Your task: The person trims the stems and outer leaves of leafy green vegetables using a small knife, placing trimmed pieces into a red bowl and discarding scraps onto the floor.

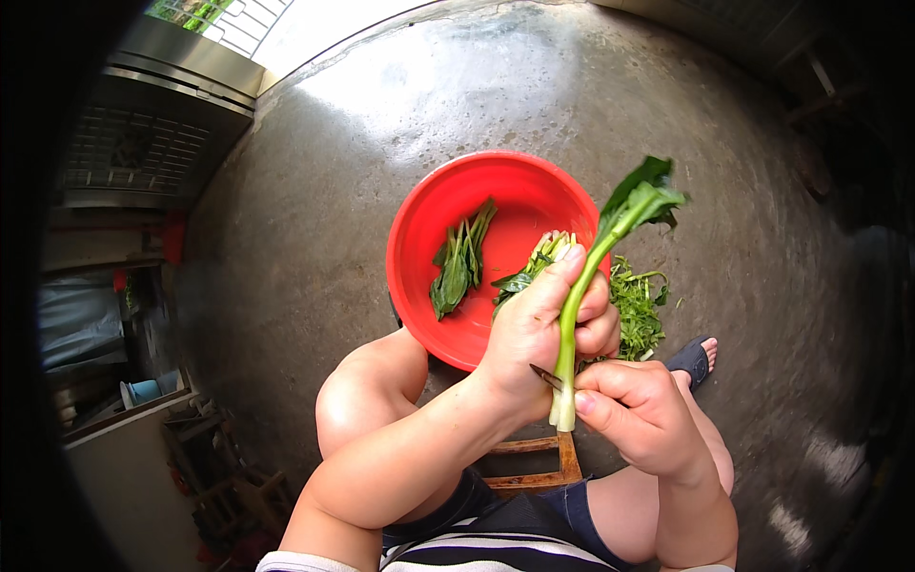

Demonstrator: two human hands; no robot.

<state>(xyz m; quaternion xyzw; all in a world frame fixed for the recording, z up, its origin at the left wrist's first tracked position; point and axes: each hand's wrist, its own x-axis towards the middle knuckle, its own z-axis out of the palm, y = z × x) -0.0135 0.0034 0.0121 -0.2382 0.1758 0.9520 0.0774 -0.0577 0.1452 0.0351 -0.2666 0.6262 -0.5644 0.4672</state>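
My left hand point(543, 322) grips a leafy green vegetable stalk point(570, 322), its leaves up and its pale base down. Against the lower stalk, my right hand point(643, 415) is closed on a small knife; the dark pointed blade point(545, 375) shows left of the stalk, and the handle is hidden in my fingers. Below my hands' far side sits a red plastic basin point(500, 168). In it lie a bunch of dark leafy greens point(457, 268) and, partly behind my left hand, a second bunch with pale cut ends point(547, 250).
A heap of green leaf trimmings point(638, 311) lies on the concrete floor point(300, 236), right of the basin. My sandalled foot point(693, 361) is beside it. Part of a wooden stool point(568, 457) shows between my legs. A metal cabinet point(143, 136) stands at the left.
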